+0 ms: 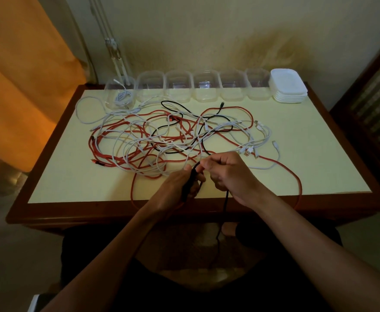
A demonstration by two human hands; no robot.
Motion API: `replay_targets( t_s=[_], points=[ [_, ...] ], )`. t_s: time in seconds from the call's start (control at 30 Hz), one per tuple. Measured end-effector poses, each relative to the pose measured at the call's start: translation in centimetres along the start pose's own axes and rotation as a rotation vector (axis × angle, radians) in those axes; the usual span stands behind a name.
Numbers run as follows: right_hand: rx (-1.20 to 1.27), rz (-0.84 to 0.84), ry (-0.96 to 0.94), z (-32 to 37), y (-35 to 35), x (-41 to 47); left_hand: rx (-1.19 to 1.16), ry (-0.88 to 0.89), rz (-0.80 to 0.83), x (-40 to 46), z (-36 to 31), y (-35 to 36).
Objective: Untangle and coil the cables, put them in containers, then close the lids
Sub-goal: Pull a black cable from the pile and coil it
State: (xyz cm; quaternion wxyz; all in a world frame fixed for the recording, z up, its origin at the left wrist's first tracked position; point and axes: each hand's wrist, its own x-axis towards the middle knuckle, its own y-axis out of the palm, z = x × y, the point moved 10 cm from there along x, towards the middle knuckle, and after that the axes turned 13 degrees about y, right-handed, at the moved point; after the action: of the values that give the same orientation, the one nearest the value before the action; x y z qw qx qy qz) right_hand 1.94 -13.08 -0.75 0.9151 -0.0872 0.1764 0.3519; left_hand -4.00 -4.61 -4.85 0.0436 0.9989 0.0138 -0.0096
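Six clear rounded containers (pixel 177 88) ranged at frame top, braided black cable (pixel 190 181) gripped by left hand (pixel 180 185), pinched by right hand (pixel 227 172), glossy cream tabletop (pixel 72 176).

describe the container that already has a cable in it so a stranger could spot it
Along the back edge of the table stands a row of clear containers. Take the leftmost container, farthest from the stack of white lids; it alone holds a coiled white cable.

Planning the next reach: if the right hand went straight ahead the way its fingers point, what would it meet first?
The right hand points left, toward the left hand. It would meet the black cable coiled in that hand almost at once, though depth between them is unclear.
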Motion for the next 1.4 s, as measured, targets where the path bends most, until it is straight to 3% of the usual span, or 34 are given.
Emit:
replay_targets(
  t_s=[0.37, 0.53, 0.7, 0.8, 0.87, 0.97, 1.07, 1.17, 1.27, 1.4],
  points=[
    [0.085, 0.036, 0.040, -1.7, 0.1, 1.1, -0.196, 0.005, 0.069, -0.6, 0.3, 0.5],
    [0.110, 0.023, 0.048, -2.6, -0.2, 1.8, -0.355, -0.070, 0.001, -0.9, 0.5, 0.9],
    [-0.164, -0.158, -0.076, -4.5, 0.0, 1.8, -0.752, -0.100, -0.204, -1.0, 0.4, 1.2],
    [-0.414, -0.078, -0.063, -6.7, 2.6, 0.4, -0.911, -0.040, -0.312, -0.6, 0.3, -0.4],
    [-0.529, 0.080, 0.003, -8.0, 4.6, -0.9, -0.857, -0.003, -0.358, -0.7, 0.3, -2.0],
    [-0.492, 0.276, 0.076, -7.6, 6.1, -2.7, -0.541, 0.010, -0.396, -0.9, 0.7, -4.2],
    [-0.298, 0.240, 0.119, -5.3, 4.8, -2.9, -0.219, -0.024, -0.326, -0.8, 1.1, -3.9],
    [-0.093, 0.234, 0.113, -3.6, 3.5, -2.4, -0.047, -0.071, -0.159, -1.0, 0.9, -1.6],
    [-0.050, 0.194, 0.066, -2.6, 2.2, -1.7, 0.166, -0.014, -0.043, -0.8, -0.1, -0.7],
    [-0.039, 0.075, 0.008, -1.4, 0.2, -0.5, 0.184, 0.014, 0.131, -0.9, -0.6, 1.2]
  ],
)
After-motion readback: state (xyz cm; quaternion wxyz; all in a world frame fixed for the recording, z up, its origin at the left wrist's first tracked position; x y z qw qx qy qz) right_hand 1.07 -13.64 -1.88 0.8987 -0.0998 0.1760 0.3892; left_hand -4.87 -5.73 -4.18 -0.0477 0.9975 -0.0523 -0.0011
